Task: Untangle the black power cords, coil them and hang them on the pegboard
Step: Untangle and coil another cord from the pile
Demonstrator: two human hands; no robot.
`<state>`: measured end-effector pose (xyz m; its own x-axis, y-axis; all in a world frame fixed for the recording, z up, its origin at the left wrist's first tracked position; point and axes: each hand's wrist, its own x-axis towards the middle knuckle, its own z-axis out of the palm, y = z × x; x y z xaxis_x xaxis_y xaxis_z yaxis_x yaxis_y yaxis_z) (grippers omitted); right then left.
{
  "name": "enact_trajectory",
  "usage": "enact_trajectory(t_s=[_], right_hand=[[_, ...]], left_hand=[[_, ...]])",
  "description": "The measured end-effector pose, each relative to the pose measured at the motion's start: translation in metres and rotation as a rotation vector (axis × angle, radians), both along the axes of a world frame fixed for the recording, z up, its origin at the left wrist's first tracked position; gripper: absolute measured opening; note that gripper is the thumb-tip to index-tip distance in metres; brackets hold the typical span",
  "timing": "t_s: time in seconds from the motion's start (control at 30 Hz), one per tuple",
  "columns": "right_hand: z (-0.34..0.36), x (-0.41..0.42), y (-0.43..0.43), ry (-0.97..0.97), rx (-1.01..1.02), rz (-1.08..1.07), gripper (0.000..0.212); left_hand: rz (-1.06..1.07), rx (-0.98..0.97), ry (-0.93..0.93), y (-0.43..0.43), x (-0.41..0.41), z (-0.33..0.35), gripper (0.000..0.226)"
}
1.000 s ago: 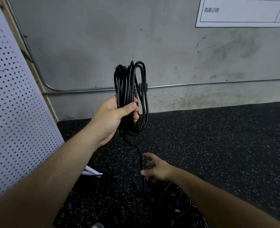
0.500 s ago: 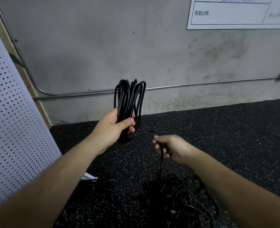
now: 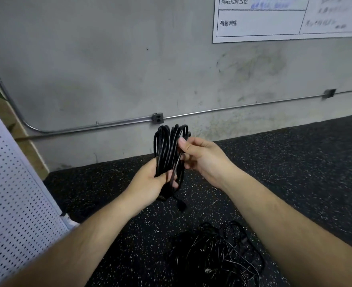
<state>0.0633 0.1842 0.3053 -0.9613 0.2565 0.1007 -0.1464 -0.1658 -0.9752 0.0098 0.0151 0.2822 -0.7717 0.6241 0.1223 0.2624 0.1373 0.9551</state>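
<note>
Both hands clamped on one coiled black cord (image 3: 166, 146).

The left hand (image 3: 150, 183) curls round the bundle's lower half, the glossy, smooth loops rising upright above its fingers. The right hand (image 3: 204, 158) pinches the upper strands between thumb and curled fingers. A blocky plug end (image 3: 181, 205) dangles just below the left fingers. Well below both hands, a tangled pile of cords (image 3: 216, 253) lies on the speckled rubber floor (image 3: 295, 172). A white perforated pegboard (image 3: 11, 193) stands to the left.
</note>
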Motion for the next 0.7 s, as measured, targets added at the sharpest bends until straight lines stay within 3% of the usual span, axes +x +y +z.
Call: enact_trajectory(t_s=[0.13,0.3,0.53,0.7], right_hand=[[0.003,0.002,-0.001,0.087,0.147,-0.049,0.016],[0.012,0.008,0.000,0.099,0.180,-0.056,0.014],[0.012,0.003,0.007,0.102,0.097,-0.047,0.017],[0.007,0.004,0.012,0.014,0.401,-0.159,0.037]], left_hand=[[-0.057,0.030,-0.017,0.006,0.006,0.002,0.015],[-0.209,0.255,-0.333,0.003,0.007,0.008,0.020],[-0.209,0.171,-0.261,0.008,0.013,0.005,0.017],[-0.113,0.239,-0.255,0.005,0.005,0.011,0.013]])
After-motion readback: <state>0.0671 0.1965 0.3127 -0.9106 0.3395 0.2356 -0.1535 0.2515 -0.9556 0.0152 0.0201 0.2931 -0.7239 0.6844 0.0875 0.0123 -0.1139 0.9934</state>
